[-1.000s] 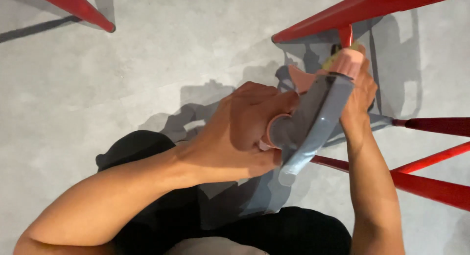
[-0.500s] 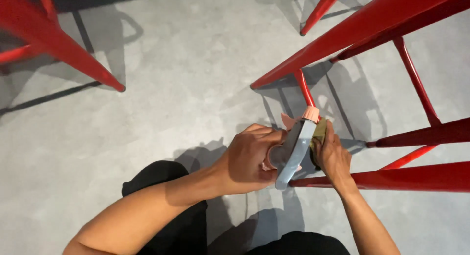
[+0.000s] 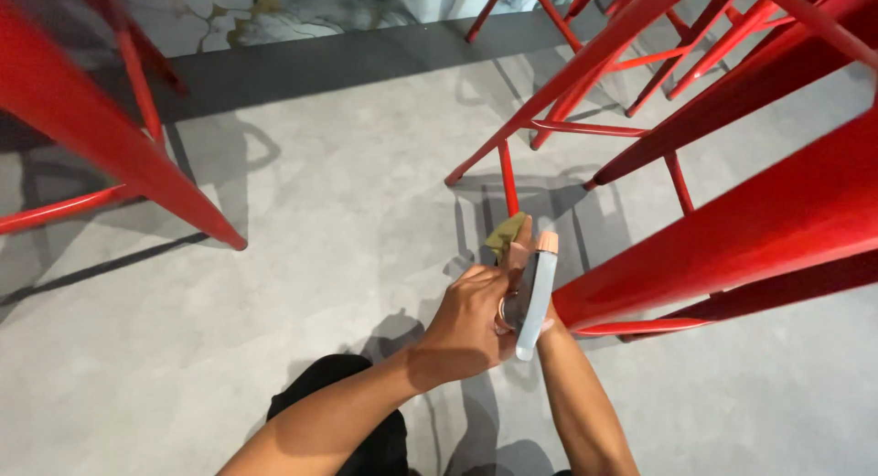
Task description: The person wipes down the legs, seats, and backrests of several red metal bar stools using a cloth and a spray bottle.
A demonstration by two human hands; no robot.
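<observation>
**Two hands, one spray bottle, one cloth among red stool legs**

Nearest the camera, two bare forearms rise from the bottom edge above a dark-clad knee (image 3: 338,412). The left hand (image 3: 471,316) is wrapped around one pale grey spray bottle (image 3: 536,298), which points away from the person and ends in a peach-coloured tip. The right hand (image 3: 523,256) is mostly hidden behind the bottle; only fingers show, pinching one olive-green cloth (image 3: 506,234). The cloth sits just at the foot of a thin red rung (image 3: 508,179). To the right, thick red legs (image 3: 732,229) slant across the view, at least three of them. One more red leg (image 3: 119,156) crosses at left. Beyond lies grey floor (image 3: 320,211), then one dark strip (image 3: 347,60) along a marbled wall.
</observation>
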